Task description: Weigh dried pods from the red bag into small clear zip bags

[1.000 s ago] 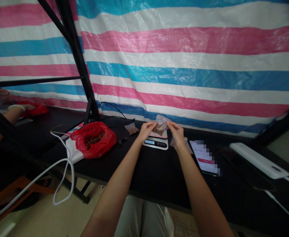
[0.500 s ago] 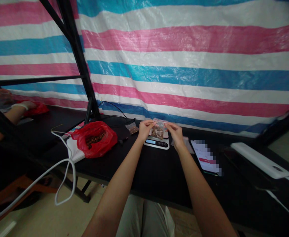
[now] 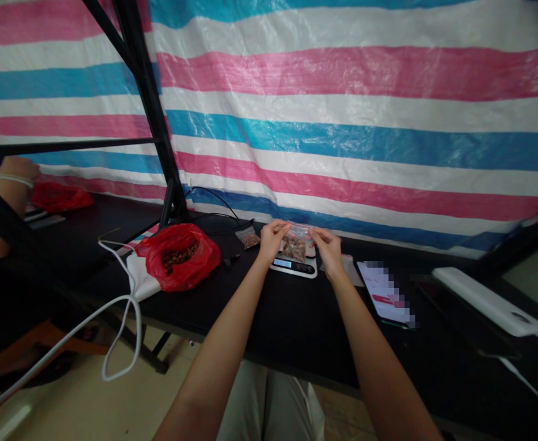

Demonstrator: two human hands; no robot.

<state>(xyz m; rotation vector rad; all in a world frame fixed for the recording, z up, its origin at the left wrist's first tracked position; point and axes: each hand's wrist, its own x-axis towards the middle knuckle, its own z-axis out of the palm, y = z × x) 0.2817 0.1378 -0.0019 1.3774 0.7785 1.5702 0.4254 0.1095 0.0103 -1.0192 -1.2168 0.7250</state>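
left hand: the left hand, thumb and fingertips pinched together, grips the upper left edge of the clear bag.
right hand: the right hand, likewise closed to a pinch, grips the upper right edge of the same bag.
clear bag: hangs between the hands over the scale, brown pieces in its lower part; whether its base touches the scale cannot be told.
scale: white, lying on the black table; its display is lit, the figures too small to read, and the marks beside it are likewise illegible.
phone: the lit phone, right of the right hand, shows a red bar and fine lines of text, unreadable and partly masked by blocks.
red bag: the red bag, left of the scale, stands open with brown pieces inside.
small filled bag: the small filled bag lies between red bag and left hand; any print is too small to read.
power bank: the white power bank lies at far right, its dark oval mark unreadable.
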